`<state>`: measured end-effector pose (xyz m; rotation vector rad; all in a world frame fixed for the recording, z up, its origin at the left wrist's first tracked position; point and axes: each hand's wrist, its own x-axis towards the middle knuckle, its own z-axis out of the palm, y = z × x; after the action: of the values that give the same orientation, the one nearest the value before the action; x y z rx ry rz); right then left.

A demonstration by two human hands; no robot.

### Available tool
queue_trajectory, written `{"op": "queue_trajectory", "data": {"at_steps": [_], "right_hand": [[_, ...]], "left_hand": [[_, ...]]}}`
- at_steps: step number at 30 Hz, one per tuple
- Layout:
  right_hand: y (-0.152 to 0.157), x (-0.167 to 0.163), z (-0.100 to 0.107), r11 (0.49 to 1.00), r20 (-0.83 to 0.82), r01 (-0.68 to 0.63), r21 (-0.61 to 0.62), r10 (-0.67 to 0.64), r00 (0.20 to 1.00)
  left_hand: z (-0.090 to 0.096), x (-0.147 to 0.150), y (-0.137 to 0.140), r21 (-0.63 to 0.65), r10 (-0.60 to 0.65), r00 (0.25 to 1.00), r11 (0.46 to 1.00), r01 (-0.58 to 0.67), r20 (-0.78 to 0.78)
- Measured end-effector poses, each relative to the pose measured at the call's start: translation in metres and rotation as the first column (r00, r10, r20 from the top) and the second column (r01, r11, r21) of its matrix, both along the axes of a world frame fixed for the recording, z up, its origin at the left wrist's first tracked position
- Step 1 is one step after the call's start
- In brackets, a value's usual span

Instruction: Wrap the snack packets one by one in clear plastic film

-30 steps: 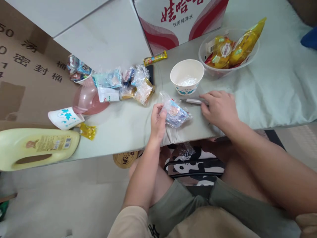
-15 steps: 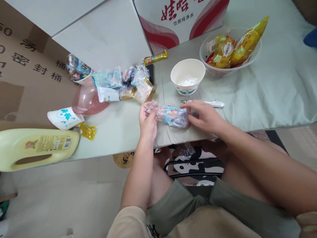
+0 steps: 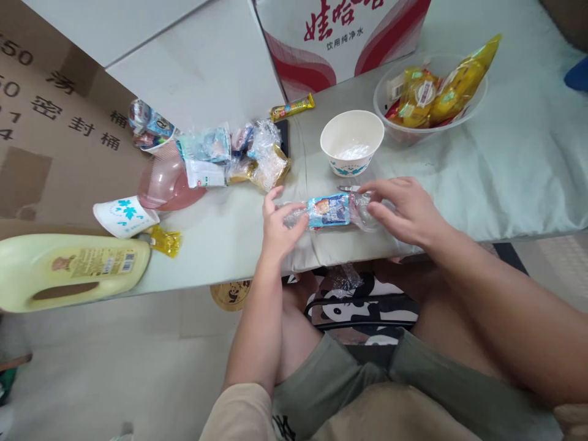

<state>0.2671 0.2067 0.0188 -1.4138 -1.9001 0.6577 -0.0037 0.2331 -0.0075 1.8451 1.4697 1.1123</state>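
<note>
person's got both hands low over the pale cloth (image 3: 229,239), w/ a blue packet (image 3: 329,210) in clear film (image 3: 294,211) lying flat b/w them, near the front edge. left hand (image 3: 281,223) has its fingers spread, thumb well off the rest & right by the packet's left end, over the film there. right hand (image 3: 402,208) is spread too, fingers & thumb apart around the film's other end; can't tell if the tips actually touch it.

small knife (image 3: 348,188) is just behind the packet, blade end showing, rest mostly hidden by the right hand. behind that there's a white paper bowl (image 3: 334,138), upright, w/ some crumpled clear plastic (image 3: 353,151) in it. see-thru basin (image 3: 427,136) of yellow packs (image 3: 463,82) sits back to the right.

left side: heap of wrapped snacks (image 3: 266,162), pinkish bowl (image 3: 169,190), paper cup (image 3: 124,215) on its side, big pale yellow jug (image 3: 82,264) lying down. yellow stick pack (image 3: 293,107) is near the red/white box (image 3: 344,64) at the back.
</note>
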Motion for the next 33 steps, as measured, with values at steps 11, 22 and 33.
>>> {"op": "queue_trajectory", "data": {"at_steps": [11,22,33], "right_hand": [[-0.003,0.000,-0.007,0.986,0.213,-0.130,0.104,0.106,0.971],[-0.007,-0.012,-0.006,0.896,0.243,-0.439,0.066,0.412,0.878],[-0.015,-0.018,0.002,0.967,0.420,-0.231,-0.110,0.255,0.871]], "left_hand": [[0.014,-0.007,-0.015,-0.088,-0.267,0.963,0.959,0.269,0.035],[0.004,-0.001,-0.003,-0.131,-0.278,0.932,0.958,0.254,-0.232],[0.006,0.007,-0.003,-0.326,-0.067,0.990,0.940,0.104,0.124]]}}
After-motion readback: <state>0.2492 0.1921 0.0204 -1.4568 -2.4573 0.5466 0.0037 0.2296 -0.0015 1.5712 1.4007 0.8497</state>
